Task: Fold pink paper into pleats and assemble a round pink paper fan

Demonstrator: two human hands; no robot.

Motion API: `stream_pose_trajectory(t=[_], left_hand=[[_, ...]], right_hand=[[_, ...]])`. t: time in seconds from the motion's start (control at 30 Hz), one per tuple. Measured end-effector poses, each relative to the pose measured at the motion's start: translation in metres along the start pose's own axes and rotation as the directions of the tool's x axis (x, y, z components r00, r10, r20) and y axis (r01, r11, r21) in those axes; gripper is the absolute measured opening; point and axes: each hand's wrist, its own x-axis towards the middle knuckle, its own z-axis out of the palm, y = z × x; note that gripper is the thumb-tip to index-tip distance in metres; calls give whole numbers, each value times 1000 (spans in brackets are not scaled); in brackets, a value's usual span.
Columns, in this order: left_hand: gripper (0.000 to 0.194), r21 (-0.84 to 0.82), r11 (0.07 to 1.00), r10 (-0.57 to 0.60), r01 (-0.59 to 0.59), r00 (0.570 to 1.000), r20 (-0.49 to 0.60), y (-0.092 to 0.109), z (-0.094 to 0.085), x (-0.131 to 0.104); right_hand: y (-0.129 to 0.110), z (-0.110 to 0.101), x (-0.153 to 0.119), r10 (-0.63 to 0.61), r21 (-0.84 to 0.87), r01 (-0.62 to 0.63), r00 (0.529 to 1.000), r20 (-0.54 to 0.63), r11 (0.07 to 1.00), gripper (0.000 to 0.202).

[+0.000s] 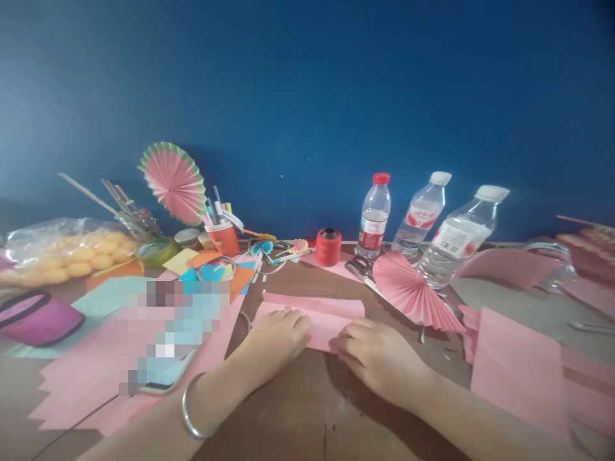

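Note:
A pink paper (324, 323) with a fold along its far edge lies on the brown table in front of me. My left hand (281, 336) rests on its left part, fingers bent and close together, a ring on one finger. At the paper's right end my right hand (377, 355) holds the near corner between thumb and curled fingers. A pleated pink paper fan (413, 291) lies beyond my right hand, beside black-handled scissors (360, 266).
Three bottles, one red-capped (375, 218), stand behind the fan. A red thread spool (328, 248) and a cup of pens (223, 238) are at the back. Pink sheets (519, 358) lie right; a blurred-out phone (166, 378), purple roll (41, 320) and bagged yellow balls (81, 256) are left.

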Motion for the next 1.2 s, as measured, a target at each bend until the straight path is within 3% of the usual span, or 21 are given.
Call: stream_pose_trajectory(t=[0.17, 0.43, 0.7, 1.2], left_hand=[[15, -307, 949, 81, -77, 997, 0, -1, 4, -1], [18, -635, 772, 4, 10, 1000, 20, -10, 10, 1], [21, -683, 730, 5, 25, 999, 42, -13, 11, 2], [20, -719, 695, 32, 13, 998, 48, -15, 13, 4]], right_hand=[[14, -4, 2, 59, 89, -58, 998, -1, 994, 18], [22, -3, 6, 64, 305, -63, 998, 8, 950, 13], [24, 1, 8, 136, 437, -118, 991, -9, 892, 11], [24, -1, 9, 122, 373, -128, 992, 42, 919, 10]])
